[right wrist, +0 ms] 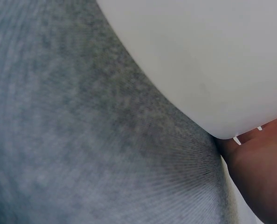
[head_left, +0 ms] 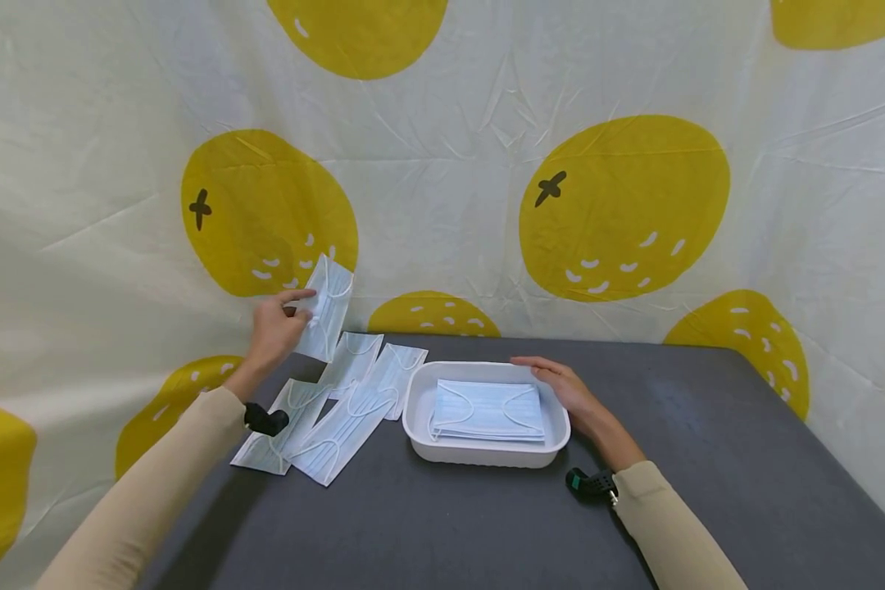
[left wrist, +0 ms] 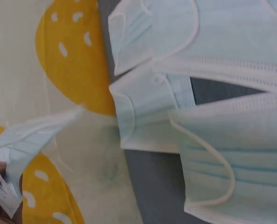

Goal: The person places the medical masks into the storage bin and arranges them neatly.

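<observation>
A pale blue disposable face mask (head_left: 327,307) is pinched in my left hand (head_left: 276,328), lifted above the table's far left edge. In the left wrist view the same mask (left wrist: 24,144) tilts at lower left, with only some fingertips showing. Several more masks (head_left: 350,422) lie overlapping on the table below that hand. My right hand (head_left: 564,389) holds the far right corner of a white plastic tub (head_left: 487,452); its palm shows against the outer wall in the right wrist view. Inside the tub lies a flat stack of masks (head_left: 490,410).
The dark grey table (head_left: 472,524) reaches back to a hanging cloth (head_left: 442,213) printed with yellow fruit shapes. Each wrist bears a black strap, the left strap (head_left: 265,419) hanging close over the loose masks. The tub stands just right of those masks.
</observation>
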Available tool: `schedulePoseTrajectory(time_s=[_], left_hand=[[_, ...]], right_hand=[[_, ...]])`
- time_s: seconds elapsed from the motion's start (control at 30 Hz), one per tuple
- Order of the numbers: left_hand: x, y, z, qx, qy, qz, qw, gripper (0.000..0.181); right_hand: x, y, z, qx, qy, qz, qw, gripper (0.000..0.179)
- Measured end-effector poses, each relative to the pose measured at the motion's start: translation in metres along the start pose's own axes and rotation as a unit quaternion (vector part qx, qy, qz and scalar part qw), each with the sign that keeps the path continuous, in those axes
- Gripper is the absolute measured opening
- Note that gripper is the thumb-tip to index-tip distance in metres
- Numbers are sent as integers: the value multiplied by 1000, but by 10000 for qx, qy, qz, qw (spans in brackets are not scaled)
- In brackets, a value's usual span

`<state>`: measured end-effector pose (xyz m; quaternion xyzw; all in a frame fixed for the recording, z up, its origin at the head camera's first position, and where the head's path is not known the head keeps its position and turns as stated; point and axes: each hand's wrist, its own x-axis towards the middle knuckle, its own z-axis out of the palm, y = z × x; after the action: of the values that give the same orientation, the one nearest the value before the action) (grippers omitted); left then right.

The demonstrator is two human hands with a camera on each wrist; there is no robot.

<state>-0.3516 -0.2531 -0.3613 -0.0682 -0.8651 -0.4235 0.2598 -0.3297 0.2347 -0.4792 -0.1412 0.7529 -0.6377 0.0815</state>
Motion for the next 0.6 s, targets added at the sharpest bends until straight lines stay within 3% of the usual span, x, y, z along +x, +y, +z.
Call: schedulePoseTrajectory(time_s=[0.27, 0.6], left_hand=[[-9, 25, 19, -219, -143, 218, 9994, 30], [-21, 47, 42, -685, -504, 115, 9963, 32]], right_hand=[[-2, 2, 0, 10, -15, 72, 10000, 43], [-1, 3, 0, -3, 1, 20, 10000, 43]])
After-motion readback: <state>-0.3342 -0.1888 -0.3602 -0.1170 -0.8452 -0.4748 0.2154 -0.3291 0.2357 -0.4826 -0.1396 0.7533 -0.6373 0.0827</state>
